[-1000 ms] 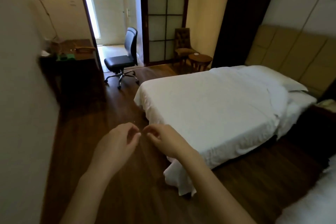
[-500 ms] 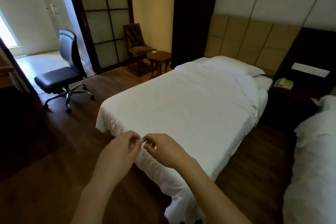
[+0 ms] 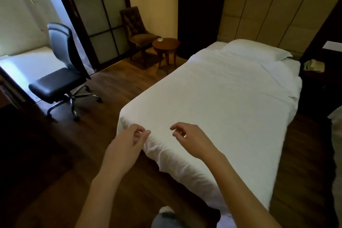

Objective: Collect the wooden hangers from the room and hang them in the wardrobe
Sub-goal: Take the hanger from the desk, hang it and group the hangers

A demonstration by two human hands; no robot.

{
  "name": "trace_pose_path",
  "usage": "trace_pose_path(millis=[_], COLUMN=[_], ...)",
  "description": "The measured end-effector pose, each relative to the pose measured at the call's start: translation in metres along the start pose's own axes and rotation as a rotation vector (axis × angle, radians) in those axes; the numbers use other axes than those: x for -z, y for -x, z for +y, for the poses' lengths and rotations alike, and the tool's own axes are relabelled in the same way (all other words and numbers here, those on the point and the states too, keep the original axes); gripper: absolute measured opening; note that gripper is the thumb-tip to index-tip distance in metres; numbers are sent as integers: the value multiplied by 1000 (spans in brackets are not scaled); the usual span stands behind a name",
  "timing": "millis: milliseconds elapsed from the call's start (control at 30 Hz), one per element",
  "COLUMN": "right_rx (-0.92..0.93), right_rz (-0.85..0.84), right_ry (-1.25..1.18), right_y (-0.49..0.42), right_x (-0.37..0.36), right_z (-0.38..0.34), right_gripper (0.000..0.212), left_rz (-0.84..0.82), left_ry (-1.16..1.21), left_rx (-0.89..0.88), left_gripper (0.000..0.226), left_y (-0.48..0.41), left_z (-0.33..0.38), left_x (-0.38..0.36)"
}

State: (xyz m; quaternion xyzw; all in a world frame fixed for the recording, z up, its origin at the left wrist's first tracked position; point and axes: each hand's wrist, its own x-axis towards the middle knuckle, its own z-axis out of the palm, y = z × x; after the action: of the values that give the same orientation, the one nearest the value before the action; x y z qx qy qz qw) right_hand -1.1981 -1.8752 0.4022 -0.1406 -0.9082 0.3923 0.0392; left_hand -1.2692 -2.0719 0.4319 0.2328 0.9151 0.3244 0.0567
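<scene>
**Mia:** What are the hands doing?

**Ben:** The left hand and the right hand are both up in front, close to us. The fingers are a bit curled and loose. They hold nothing. I think they are free so they can pick up a hanger fast.

**Mia:** What is under them?

**Ben:** The near corner of the bed. The white sheet lies flat and neat, and nothing lies on it.

**Mia:** So where are the wooden hangers?

**Ben:** I can't see any. Not on the bed, and not on the floor beside it.

**Mia:** What about farther away?

**Ben:** To the left is a black desk chair. Its seat is bare. Behind it is a brown armchair, right next to a small round table with a tiny white thing on top. I can't tell what that is. At the far end a pillow rests by the headboard, where a head would go.

**Mia:** And the wardrobe?

**Ben:** I can't see one for sure. I think the person has to keep looking around the room.
</scene>
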Motion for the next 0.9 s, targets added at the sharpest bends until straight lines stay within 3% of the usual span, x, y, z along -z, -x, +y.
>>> trace_pose_path(millis=[300, 567, 700, 900], right_rx=[11, -12, -36, -124], right_rz=[-38, -73, -107, -21], right_ry=[32, 28, 66, 65], right_y=[-219, -395, -471, -597], right_x=[-105, -167, -188, -214], right_z=[-62, -125, -145, -169], right_gripper=[24, 22, 22, 23], left_rz=[0, -17, -75, -161], left_ry=[-111, -139, -70, -88], left_rx=[94, 146, 125, 46], left_gripper=[25, 19, 19, 18], left_y=[-174, -323, -399, -552], left_z=[-157, -252, -295, -358], left_x=[72, 136, 157, 187])
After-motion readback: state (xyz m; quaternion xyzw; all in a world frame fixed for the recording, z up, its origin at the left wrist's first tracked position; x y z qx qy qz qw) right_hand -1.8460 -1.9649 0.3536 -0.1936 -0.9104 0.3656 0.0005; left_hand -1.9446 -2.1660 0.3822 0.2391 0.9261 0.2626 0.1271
